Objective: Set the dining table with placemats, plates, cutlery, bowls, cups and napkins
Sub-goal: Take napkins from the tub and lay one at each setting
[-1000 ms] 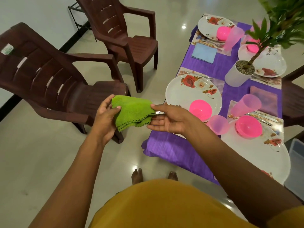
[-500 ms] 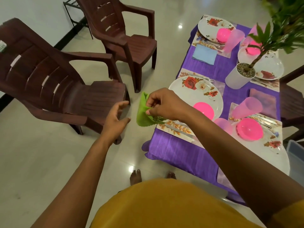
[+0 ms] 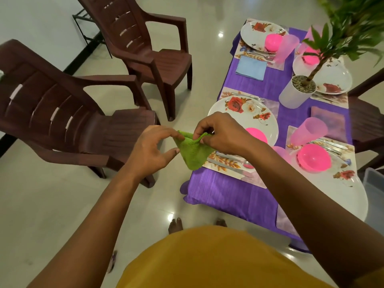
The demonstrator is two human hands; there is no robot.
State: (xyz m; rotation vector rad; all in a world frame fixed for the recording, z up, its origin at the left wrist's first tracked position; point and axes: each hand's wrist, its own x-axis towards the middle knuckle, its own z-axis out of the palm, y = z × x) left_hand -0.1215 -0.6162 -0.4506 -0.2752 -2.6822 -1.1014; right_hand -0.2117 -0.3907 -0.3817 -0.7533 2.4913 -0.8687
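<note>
Half a second ago only the right hand (image 3: 223, 135) held the green napkin (image 3: 192, 151), bunched, while the left hand (image 3: 149, 151) hung open beside it; now both hands hold the cloth and it hangs spread between them as a downward-pointing triangle. The left fingers (image 3: 176, 135) pinch its left top corner, with the thumb loosely curled below. The right fingers (image 3: 204, 139) are curled and pinch the right top corner. The napkin hangs in the air above the near left corner of the table (image 3: 228, 194), its tip over the edge of a floral placemat (image 3: 226, 166). The table wears a purple cloth and carries floral plates (image 3: 249, 110), pink bowls (image 3: 313, 157), pink cups (image 3: 308, 130), cutlery, a blue napkin (image 3: 251, 67) and a potted plant (image 3: 297, 91). Two brown plastic chairs (image 3: 62, 121) stand on the glossy tiled floor to the left.
</note>
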